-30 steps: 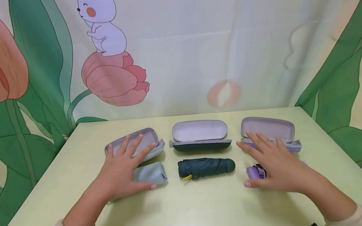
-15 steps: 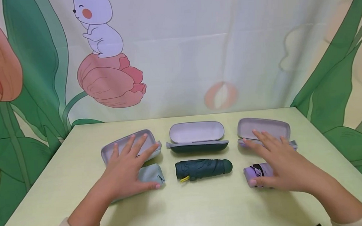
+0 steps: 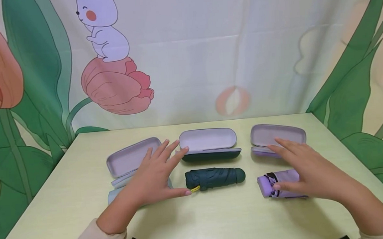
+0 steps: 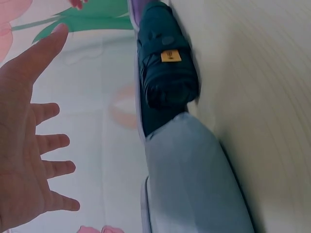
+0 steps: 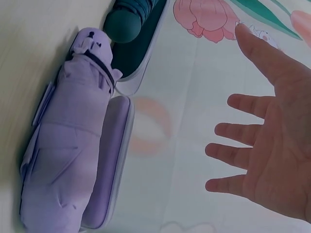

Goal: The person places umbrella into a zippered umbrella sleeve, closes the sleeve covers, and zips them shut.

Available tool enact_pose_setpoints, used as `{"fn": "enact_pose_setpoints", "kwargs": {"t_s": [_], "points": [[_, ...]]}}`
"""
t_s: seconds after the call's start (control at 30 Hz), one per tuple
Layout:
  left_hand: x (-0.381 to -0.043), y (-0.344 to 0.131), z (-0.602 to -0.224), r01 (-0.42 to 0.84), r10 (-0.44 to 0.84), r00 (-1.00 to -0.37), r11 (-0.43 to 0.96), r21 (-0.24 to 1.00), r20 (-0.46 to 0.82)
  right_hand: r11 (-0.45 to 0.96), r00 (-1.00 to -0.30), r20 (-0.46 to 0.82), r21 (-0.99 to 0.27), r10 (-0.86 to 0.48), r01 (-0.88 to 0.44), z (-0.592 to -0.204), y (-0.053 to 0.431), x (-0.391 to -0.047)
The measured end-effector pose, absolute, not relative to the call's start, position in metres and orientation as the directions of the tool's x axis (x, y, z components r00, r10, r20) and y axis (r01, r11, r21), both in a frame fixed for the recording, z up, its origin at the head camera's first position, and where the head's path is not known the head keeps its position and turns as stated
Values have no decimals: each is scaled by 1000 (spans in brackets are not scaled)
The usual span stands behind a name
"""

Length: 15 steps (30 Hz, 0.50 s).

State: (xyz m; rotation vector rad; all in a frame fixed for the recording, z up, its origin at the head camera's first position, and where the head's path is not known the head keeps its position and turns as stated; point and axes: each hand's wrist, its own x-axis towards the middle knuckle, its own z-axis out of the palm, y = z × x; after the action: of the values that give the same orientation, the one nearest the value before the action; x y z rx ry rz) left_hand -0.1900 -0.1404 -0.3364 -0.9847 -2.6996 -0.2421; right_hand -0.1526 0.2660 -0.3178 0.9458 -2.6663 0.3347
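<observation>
My left hand (image 3: 156, 174) is spread above the pale blue folded umbrella (image 4: 194, 174), hiding most of it in the head view. Its thumb reaches across to the yellow tag of the dark green folded umbrella (image 3: 214, 178) in that view. Over the purple folded umbrella (image 3: 286, 176) hovers my right hand (image 3: 312, 173), fingers apart and nothing held. The right wrist view shows that umbrella (image 5: 68, 141) strapped, with a rounded end. Behind the umbrellas stand three opened hard cases: a pale blue one (image 3: 130, 158), a dark green one (image 3: 212, 155) and a purple one (image 3: 277, 133).
The umbrellas and cases stand in two rows on a pale yellow table (image 3: 221, 221). A curtain (image 3: 189, 62) printed with tulips and a white animal hangs at the table's back edge.
My left hand has moved right, from the pale blue umbrella toward the dark green one. My right hand has shifted slightly right, uncovering more of the purple umbrella. The head view has shifted a little.
</observation>
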Motion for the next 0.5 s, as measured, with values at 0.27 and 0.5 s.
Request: {"fn": "enact_pose_setpoints", "kwargs": {"t_s": [0.27, 0.5], "points": [[-196, -120, -338, 715, 659, -671, 697, 59, 340, 770, -757, 348, -132, -553, -624, -319, 275, -152], [-208, -102, -344, 785, 719, -598, 615, 77, 354, 783, -761, 357, -116, -541, -611, -326, 282, -149]]}}
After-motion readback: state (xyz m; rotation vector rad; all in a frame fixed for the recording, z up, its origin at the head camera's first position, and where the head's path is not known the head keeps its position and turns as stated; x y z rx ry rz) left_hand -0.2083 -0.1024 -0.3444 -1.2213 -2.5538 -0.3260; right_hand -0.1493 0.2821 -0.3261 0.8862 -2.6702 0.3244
